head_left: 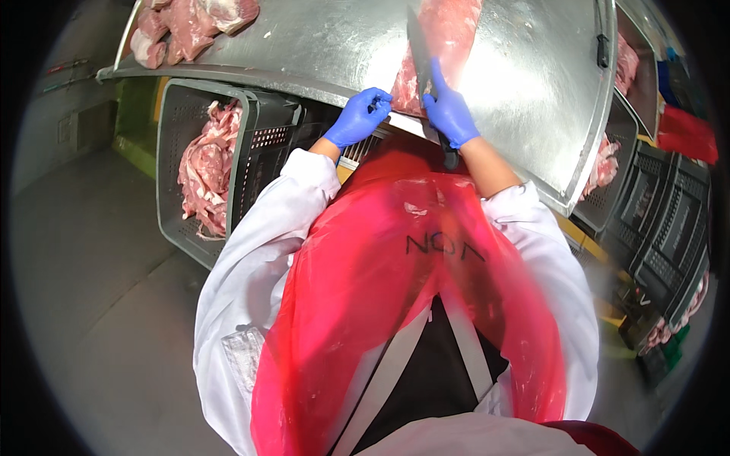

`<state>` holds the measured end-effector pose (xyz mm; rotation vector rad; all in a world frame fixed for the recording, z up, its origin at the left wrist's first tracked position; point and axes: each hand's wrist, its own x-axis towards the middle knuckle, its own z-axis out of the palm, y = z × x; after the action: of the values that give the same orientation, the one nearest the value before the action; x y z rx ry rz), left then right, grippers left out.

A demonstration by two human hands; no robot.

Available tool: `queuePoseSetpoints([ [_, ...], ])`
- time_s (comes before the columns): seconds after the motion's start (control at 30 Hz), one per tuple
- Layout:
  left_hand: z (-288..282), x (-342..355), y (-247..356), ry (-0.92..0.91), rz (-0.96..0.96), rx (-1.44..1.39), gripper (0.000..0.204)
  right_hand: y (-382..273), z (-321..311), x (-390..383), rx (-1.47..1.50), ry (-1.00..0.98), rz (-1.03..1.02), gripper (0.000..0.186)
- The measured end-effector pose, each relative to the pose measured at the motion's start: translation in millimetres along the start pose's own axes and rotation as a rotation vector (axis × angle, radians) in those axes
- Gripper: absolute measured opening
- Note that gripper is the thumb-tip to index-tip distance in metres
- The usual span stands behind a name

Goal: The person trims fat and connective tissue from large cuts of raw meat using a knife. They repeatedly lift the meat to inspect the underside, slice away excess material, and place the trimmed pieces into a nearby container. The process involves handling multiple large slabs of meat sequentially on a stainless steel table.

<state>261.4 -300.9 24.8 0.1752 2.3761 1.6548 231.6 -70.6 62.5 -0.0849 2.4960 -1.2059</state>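
Knife point(420, 59) tight in right hand point(452, 118); left hand point(360, 119) curled beside meat point(452, 34), pinch unclear

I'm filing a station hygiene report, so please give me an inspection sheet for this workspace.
Surface: steel table, shiny, with bright reflections.
Work items: long piece of meat on the table; knife with its blade along the meat's left side.
Clutter: meat pile at the table's far left.
Hands: right hand, blue-gloved, grips the knife, index finger along it; left hand, also blue-gloved, fingers curled by the meat's near-left corner, contact unclear.
Cables: thin dark item near the table's right edge; cannot tell whether it is a cord.
Surroundings: grey crate at left holding meat trimmings; dark crates at right.
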Motion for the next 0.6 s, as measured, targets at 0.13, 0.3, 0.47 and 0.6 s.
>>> queuePoseSetpoints([
  [0.13, -21, -20, -21, 0.161, 0.035, 0.046, 0.017, 6, 25, -65, -0.192, 0.040, 0.033, 0.079],
  [0.3, -34, -20, -47, 0.477, 0.120, -0.139, 0.007, 30, 13, -192, 0.066, -0.218, 0.093, 0.082],
  [0.47, 9, 4, 28, 0.234, 0.116, 0.104, 0.026, 37, -6, -254, 0.392, -0.160, 0.306, 0.079],
  [0.6, 33, 39, 34, 0.051, -0.158, 0.540, 0.044, 17, -6, -200, 0.254, 0.208, 0.227, 0.079],
])
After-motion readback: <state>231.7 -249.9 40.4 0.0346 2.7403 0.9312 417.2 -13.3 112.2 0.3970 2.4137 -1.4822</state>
